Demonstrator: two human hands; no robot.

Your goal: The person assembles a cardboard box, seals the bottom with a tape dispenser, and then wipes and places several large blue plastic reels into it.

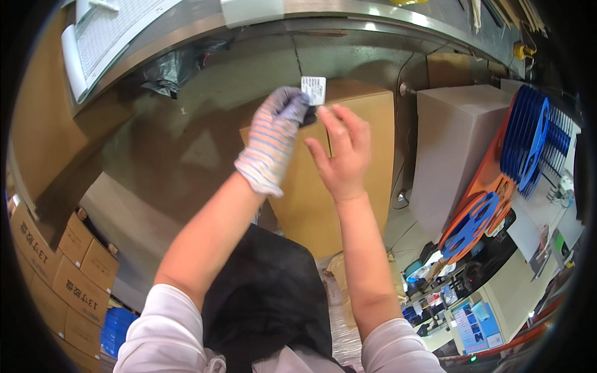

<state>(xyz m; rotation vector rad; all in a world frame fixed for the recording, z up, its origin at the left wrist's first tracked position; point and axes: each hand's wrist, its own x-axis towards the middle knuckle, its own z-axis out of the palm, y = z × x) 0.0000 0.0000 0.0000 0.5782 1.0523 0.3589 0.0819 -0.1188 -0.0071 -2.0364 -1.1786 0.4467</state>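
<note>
Above a big brown cardboard box [348, 180], both hands meet at a small white label [313, 89]. The left hand [273, 146] wears a striped knit glove with grey fingertips; its fingers are curled together and pinched on the lower left edge of the label, holding it up over the far top edge of the box. A small dark piece shows just under the glove's fingertips, too unclear to tell what it is. The right hand [342, 155] is bare, with its fingers straight and slightly spread, their tips just below and right of the label; whether they touch it cannot be told.

Both forearms come up from the lower edge, out of white sleeves [165, 336], over a black apron [267, 298]. Right of the box stands a pale grey box [454, 149], and beyond it a row of blue reels [528, 140] on an orange rack [491, 180]. Stacked brown cartons [62, 267] sit at lower left. A curved metal bench edge [348, 15] runs across the top.
</note>
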